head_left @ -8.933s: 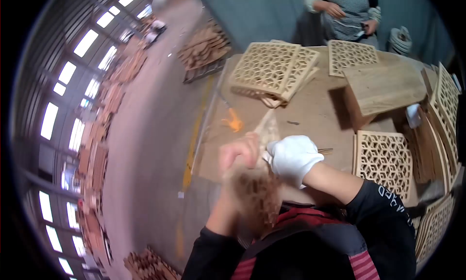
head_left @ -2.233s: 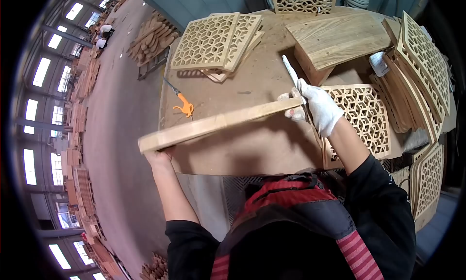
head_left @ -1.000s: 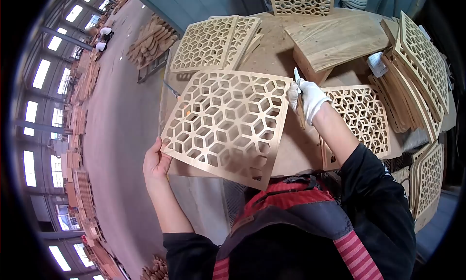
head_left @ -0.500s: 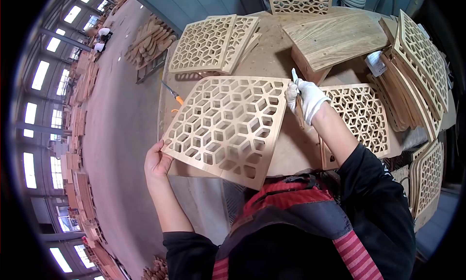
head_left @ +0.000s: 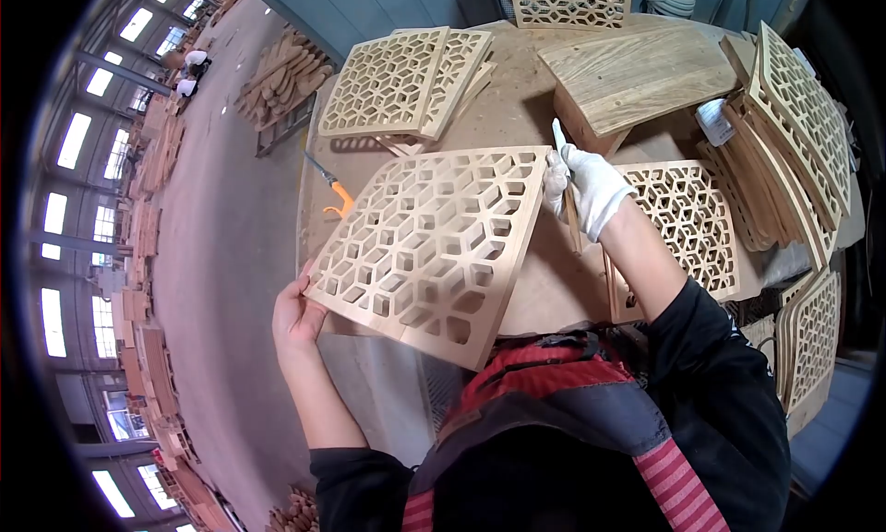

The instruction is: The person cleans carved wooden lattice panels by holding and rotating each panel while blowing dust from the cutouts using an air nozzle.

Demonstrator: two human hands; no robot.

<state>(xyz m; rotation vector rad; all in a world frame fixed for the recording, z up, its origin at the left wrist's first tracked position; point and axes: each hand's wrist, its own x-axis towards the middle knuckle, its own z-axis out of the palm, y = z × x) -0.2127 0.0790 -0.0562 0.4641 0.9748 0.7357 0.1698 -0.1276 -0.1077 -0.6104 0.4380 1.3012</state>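
Observation:
A pale wooden lattice panel [head_left: 504, 292] with cut-out diamond shapes is held up at a tilt in front of me. My left hand [head_left: 300, 312], bare, grips its near left corner, thumb on top. My right hand [head_left: 598, 192], in a white glove, is at the panel's far right corner. Its fingers are closed around a slim brown wooden stick [head_left: 573, 220] that points down; whether it is a tool handle I cannot make out. The glove touches or nearly touches the panel's edge.
Lattice panels lie on the table [head_left: 508, 80] at the back left [head_left: 383, 84] and right [head_left: 688, 209]. A wooden board [head_left: 637, 75] rests on a block. More panels [head_left: 803, 117] lean in a stack at the far right. An orange-handled tool [head_left: 341, 200] lies at the left edge.
The panel has tilted a little and its near edge has shifted slightly left and down, with my left hand. More of the orange-handled tool shows. My right hand has barely moved.

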